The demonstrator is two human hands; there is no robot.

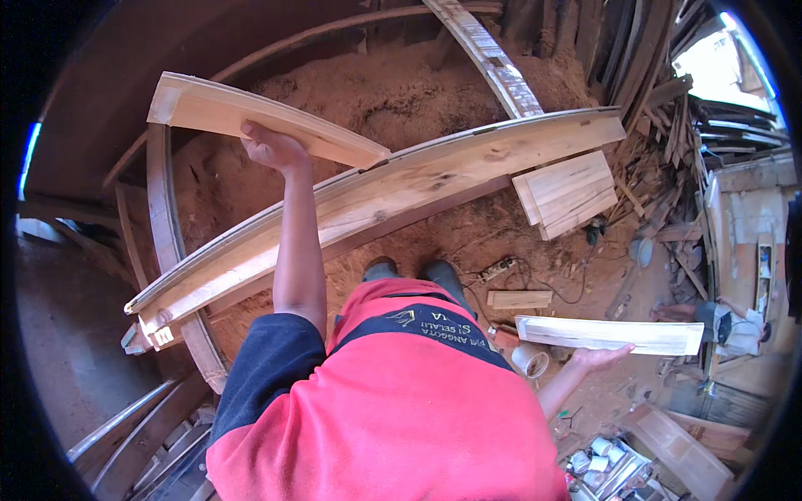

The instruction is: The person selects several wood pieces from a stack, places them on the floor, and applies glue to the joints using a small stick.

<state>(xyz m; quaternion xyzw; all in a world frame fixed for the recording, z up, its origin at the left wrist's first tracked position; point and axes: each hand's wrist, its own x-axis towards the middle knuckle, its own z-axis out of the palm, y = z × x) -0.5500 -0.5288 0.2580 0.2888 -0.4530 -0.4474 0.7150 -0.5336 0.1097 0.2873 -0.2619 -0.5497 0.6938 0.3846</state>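
My left hand (pixel 274 149) is closed on the near edge of a long, pale wooden board (pixel 251 114), with the thumb on its near side. That board is tilted, and its right end meets the edge of a long wooden beam (pixel 393 184) in front of me. Off to the right, my right hand (pixel 603 356) holds a shorter wooden board (pixel 614 335) from beneath, near its right end. The fingers under this board are partly hidden. A darker strip runs along the beam's upper edge.
Stacked short boards (pixel 572 196) stand beside the beam's right end. On the sawdust-covered floor lie a power strip (pixel 499 268) with a cord, a small board (pixel 520 299) and a white bucket (pixel 530 361). Scrap wood (pixel 660 108) leans at the right; cans (pixel 600 463) crowd the lower right.
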